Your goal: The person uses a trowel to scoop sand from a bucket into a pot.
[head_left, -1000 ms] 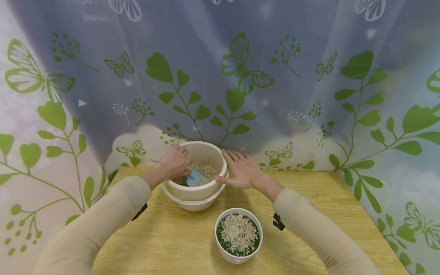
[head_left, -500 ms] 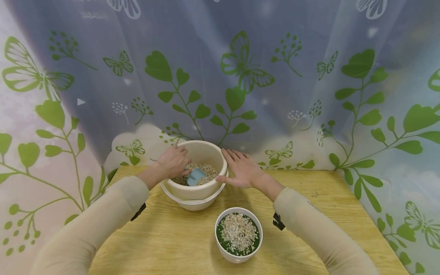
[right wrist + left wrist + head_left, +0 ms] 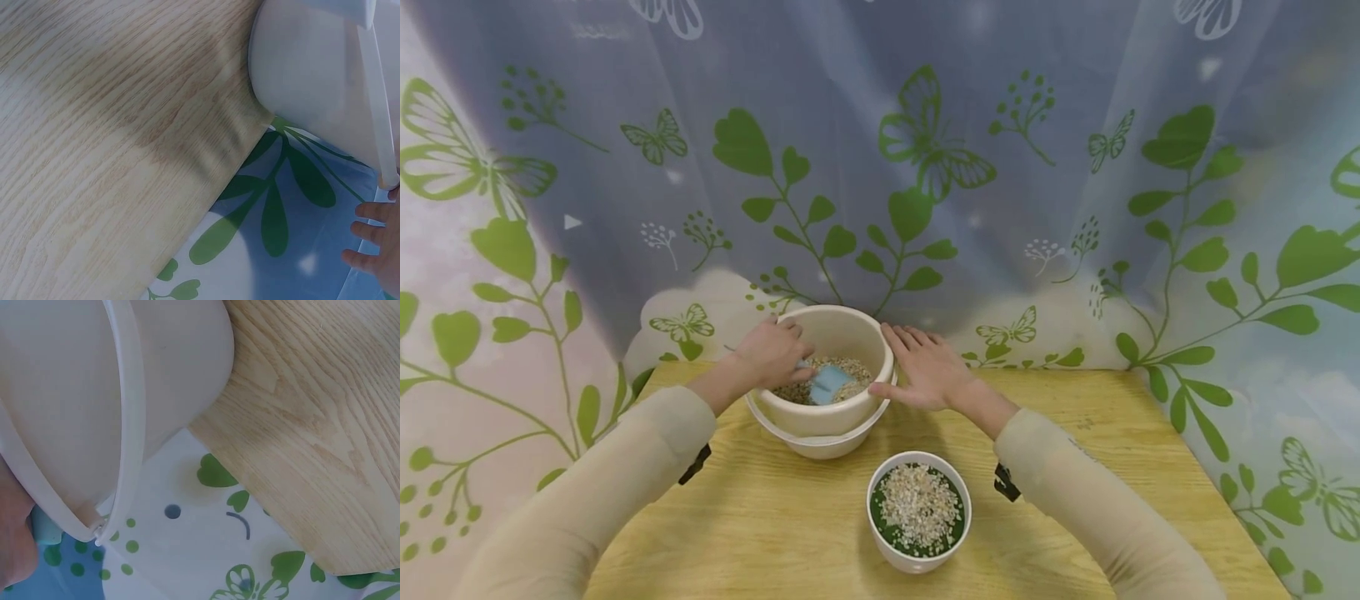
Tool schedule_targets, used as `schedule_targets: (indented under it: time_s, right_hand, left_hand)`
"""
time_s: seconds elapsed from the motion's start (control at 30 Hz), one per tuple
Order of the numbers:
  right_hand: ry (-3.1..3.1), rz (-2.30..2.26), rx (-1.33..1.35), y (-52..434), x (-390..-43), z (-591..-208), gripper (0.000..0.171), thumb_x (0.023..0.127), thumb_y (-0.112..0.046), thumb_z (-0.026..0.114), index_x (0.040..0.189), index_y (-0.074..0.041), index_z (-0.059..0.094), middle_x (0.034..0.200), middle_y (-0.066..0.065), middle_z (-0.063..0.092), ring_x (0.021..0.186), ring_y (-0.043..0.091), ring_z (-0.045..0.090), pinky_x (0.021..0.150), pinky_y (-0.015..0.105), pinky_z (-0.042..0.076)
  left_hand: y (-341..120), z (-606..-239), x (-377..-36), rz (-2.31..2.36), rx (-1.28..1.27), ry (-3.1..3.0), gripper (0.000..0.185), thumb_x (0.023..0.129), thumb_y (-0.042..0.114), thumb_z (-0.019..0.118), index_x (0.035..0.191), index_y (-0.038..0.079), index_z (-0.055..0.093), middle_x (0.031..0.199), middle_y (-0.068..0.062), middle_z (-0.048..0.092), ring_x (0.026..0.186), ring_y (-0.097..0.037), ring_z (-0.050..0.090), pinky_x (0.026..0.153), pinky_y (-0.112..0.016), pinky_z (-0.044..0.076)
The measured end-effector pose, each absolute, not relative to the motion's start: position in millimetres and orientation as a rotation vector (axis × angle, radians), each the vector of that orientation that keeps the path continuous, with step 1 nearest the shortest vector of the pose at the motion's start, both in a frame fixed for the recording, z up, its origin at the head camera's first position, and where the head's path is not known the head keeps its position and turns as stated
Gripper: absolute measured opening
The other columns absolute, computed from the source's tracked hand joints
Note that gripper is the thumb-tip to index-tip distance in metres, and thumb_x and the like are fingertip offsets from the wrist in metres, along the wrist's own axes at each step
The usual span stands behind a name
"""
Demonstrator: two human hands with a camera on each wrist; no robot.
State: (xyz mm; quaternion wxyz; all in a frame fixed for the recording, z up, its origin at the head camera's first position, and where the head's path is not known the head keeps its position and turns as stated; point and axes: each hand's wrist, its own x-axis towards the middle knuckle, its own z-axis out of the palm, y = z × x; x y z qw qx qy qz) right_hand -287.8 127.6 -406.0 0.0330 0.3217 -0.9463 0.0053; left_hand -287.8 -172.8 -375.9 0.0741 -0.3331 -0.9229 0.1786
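Scoop (image 3: 829, 382) lies in the bucket (image 3: 842, 333) at the tabletop's (image 3: 775, 517) far edge, on the gravel; the left hand (image 3: 775, 354) has its grip clamped on it. Nearer stands a small pot (image 3: 918, 510). The right hand (image 3: 925, 367), fingers apart, rests on the bucket's side.

Both your arms extend forward in beige sleeves. Your left hand (image 3: 773, 356) is curled, fingers closed in a grip. Your right hand (image 3: 925, 367) lies flat, fingers straight and together.
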Motion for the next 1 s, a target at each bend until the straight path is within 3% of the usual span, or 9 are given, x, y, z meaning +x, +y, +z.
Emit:
schedule_targets:
  time_s: [0.27, 0.43, 0.63, 1.0]
  right_hand:
    - [-2.921, 0.021, 0.995, 128, -286, -405, 0.136, 0.072, -0.103, -0.007, 0.170, -0.010, 0.009, 0.174, 0.017, 0.028, 0.159, 0.040, 0.033, 0.126, 0.060, 0.035]
    - [-2.912, 0.008, 0.995, 128, -287, -406, 0.136, 0.072, -0.103, -0.008, 0.170, -0.010, 0.009, 0.174, 0.017, 0.028, 0.159, 0.040, 0.034, 0.126, 0.060, 0.035]
    - [-2.905, 0.013, 0.995, 127, -288, -404, 0.138, 0.072, -0.103, -0.009, 0.170, -0.009, 0.011, 0.174, 0.017, 0.029, 0.159, 0.040, 0.034, 0.126, 0.059, 0.035]
    - [-2.916, 0.027, 0.993, 128, -286, -404, 0.137, 0.072, -0.104, -0.008, 0.170, -0.010, 0.010, 0.174, 0.016, 0.028, 0.160, 0.040, 0.033, 0.127, 0.059, 0.034]
  left_hand:
    - [-174, -375, -284, 0.430, -0.962, -2.840, 0.045, 0.103, 0.058, 0.057, 0.108, 0.017, 0.074, 0.101, -0.010, 0.071, 0.098, -0.028, 0.065, 0.081, -0.045, 0.053]
    - [-175, -376, -285, 0.390, -0.934, -2.875, 0.050, 0.105, 0.059, 0.052, 0.121, 0.018, 0.074, 0.112, -0.012, 0.074, 0.109, -0.031, 0.067, 0.091, -0.050, 0.055]
    - [-176, -372, -285, 0.318, -0.879, -2.932, 0.058, 0.108, 0.059, 0.045, 0.138, 0.016, 0.069, 0.133, -0.020, 0.070, 0.130, -0.040, 0.063, 0.108, -0.060, 0.051]
    - [-186, -372, -285, 0.274, -0.815, -2.957, 0.061, 0.108, 0.060, 0.043, 0.142, 0.014, 0.065, 0.148, -0.026, 0.061, 0.143, -0.049, 0.053, 0.118, -0.063, 0.043]
